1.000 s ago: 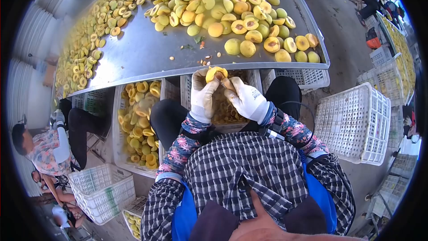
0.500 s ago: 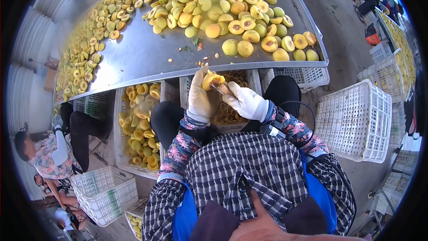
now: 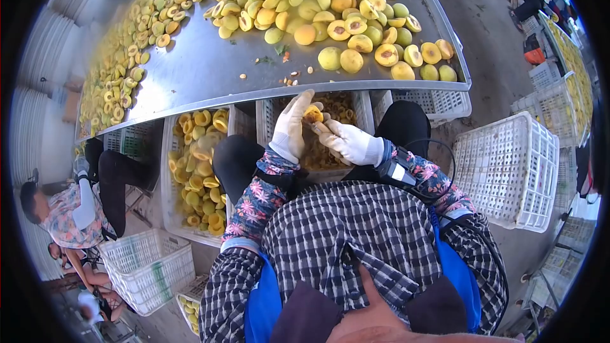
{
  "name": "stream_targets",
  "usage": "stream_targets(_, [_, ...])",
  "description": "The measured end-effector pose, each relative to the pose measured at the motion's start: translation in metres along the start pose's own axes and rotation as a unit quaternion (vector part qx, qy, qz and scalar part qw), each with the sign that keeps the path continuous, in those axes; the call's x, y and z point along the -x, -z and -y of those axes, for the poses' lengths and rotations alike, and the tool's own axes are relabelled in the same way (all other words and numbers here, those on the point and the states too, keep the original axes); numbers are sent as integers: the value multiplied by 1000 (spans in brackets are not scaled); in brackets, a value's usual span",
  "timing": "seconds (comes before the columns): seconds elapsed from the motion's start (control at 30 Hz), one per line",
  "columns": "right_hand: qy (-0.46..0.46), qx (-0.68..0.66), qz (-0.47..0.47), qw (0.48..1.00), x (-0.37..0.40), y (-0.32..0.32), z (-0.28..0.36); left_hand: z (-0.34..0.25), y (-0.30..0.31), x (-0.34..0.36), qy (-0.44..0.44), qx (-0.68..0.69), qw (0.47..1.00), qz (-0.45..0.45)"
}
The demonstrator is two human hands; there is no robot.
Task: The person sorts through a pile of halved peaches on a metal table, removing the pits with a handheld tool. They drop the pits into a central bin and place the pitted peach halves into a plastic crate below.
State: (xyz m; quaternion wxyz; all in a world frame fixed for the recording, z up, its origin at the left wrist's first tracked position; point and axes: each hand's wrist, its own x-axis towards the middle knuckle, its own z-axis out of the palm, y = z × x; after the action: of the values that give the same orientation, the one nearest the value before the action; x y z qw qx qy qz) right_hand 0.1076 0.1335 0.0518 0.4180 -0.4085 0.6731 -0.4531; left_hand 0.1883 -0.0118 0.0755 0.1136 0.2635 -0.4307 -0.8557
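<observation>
- Left hand, white glove, closed around a peach half; thumb and fingers wrap it from the left side, cut face up.
- Right hand, white glove, fingers curled in against the lower right edge of the same fruit. Cannot tell whether it clasps anything of its own; too small to read.
- Peach half sits just below the near edge of the metal table, above the middle crate wedged between the person's knees.
- Middle crate holds small yellow-brown fruit pieces; detail blurred.
- Left crate, just beside it, heaped with peach halves.
- Tabletop carries a large pile of peaches, whole and halved together, and a long band of halves along the far left side. A few scraps near the front edge.
- Empty white crate stands to the right of the right knee; another empty crate lower left.
- Seated co-worker in a floral top at far left, well apart from both hands.
</observation>
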Motion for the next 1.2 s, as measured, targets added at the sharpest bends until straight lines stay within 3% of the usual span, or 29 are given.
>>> stream_targets(0.03, [89, 84, -61, 991, 0, -3, -3, 3, 2, -3, 1, 0, 1000, 0])
stream_targets(0.17, [64, 193, -35, 978, -2, 6, -2, 17, 14, -16, -7, 4, 1000, -9])
stream_targets(0.23, [33, 196, -1, 980, 0, 10, 6, 16, 17, -19, -31, -87, 996, 15])
stream_targets(0.27, [114, 193, -46, 973, -5, 3, -11, 17, 19, -21, -20, -88, 996, 7])
stream_targets(0.3, [113, 193, -45, 974, -5, 3, -17, 18, 19, -21, -19, -87, 996, 6])
stream_targets(0.33, [-11, -55, 41, 998, -3, 4, -10, 16, 16, -19, -2, -60, 998, 7])
stream_targets(0.37, [-135, -298, 125, 937, -1, 2, -4, 13, 14, -17, 15, -32, 999, 7])
stream_targets(0.43, [-137, -344, 88, 925, 0, -6, 2, 2, 3, -10, 15, 0, 1000, 2])
stream_targets(0.5, [-183, -520, 141, 822, 0, -2, 3, -1, 0, -6, 14, 31, 999, -4])
stream_targets(0.57, [-176, -514, 135, 828, 4, -1, 9, -2, -1, -6, 46, 129, 991, 6])
stream_targets(0.63, [-183, -501, 163, 830, 8, 4, 8, 3, 9, -9, 38, 125, 991, 10])
stream_targets(0.7, [-167, -505, 212, 820, 18, 9, 0, 3, 27, -12, -55, 105, 992, -33])
stream_targets(0.77, [-176, -472, 195, 841, 21, 12, -8, -15, 41, -2, -140, 25, 987, -79])
stream_targets(0.8, [-155, -336, 163, 914, 21, 15, -14, -21, 60, 2, -240, -107, 961, -90])
stream_targets(0.83, [-133, -192, 125, 964, 21, 18, -20, -41, 68, 17, -259, -167, 935, -178])
stream_targets(0.87, [-106, -39, 92, 989, 20, 21, -22, -64, 75, 29, -237, -118, 936, -231])
stream_targets(0.9, [-104, -39, 86, 990, 22, 23, -22, -75, 118, 32, -271, -298, 869, -289])
stream_targets(0.97, [-141, 83, 81, 983, 25, 26, -21, -104, 183, 47, -291, -559, 707, -321])
stream_targets(1.03, [-157, 48, 85, 983, 25, 26, -28, -131, 153, 67, -52, -686, 578, -439])
stream_targets(1.1, [-141, -18, 77, 987, 19, 26, -37, -136, 152, 53, -104, -722, 562, -389])
stream_targets(1.17, [-120, 21, 58, 991, 17, 27, -34, -129, 122, 18, -185, -695, 637, -276])
stream_targets(1.2, [-102, 61, 41, 992, 17, 27, -30, -117, 104, -5, -253, -700, 635, -208])
